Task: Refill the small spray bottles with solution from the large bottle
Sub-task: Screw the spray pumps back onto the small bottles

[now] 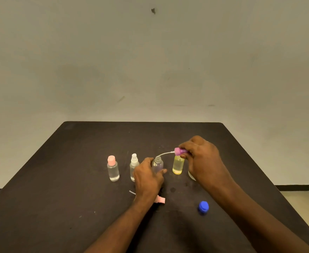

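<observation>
- the left hand (147, 177) is wrapping its fingers around the lower body of a small clear spray bottle (157, 164) just left of the frame's centre line, low in the picture; the bottle's threaded neck is standing open.
- the right hand (202, 157) is pinching a pink spray head (179, 151), held on its side above the table (77, 207), with its thin dip tube (165, 153) curving left toward the open neck.
- a small bottle of yellow liquid (178, 164) is standing just right of the open one, partly under the right hand.
- two more small bottles are standing to the left: one with a peach cap (113, 169), one with a white sprayer (134, 166).
- a blue cap (203, 207) is lying lower right; a pink piece (33, 199) is peeking out beside the left wrist.
- the large bottle is not clearly showing; only a pale curved edge is visible behind the right wrist.
- handling, as a judgement: the small bottle looks light, thin-walled and easy to tip, so gripping low on the body is steadying it; the tube seems floppy, so guiding it from the head is sensible.
</observation>
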